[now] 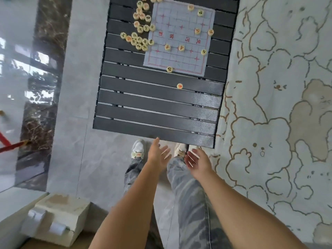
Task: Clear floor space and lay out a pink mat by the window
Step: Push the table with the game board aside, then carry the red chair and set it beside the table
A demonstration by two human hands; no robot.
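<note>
the black slatted table [158,105] stands low on the grey tiled floor [75,123], between the window glass [16,78] on the left and a pale rug [278,105] with animal outlines on the right, its right edge meeting the rug. the left hand [158,154] and the right hand [198,159] reach toward the table's near edge, palms turned toward each other, fingers straight and spread, both wide open and holding nothing; the left fingertips show at that edge, though whether they touch it is unclear. a paper chess sheet [179,38] lies on the table's far half with several round pieces on it, a heap of pieces [141,31] just left of it and 1 lone piece [179,86] on a bare slat nearer the hands. 2 shoes [138,148] stand on the floor below the hands. a white box [53,218] sits near the window at bottom left
</note>
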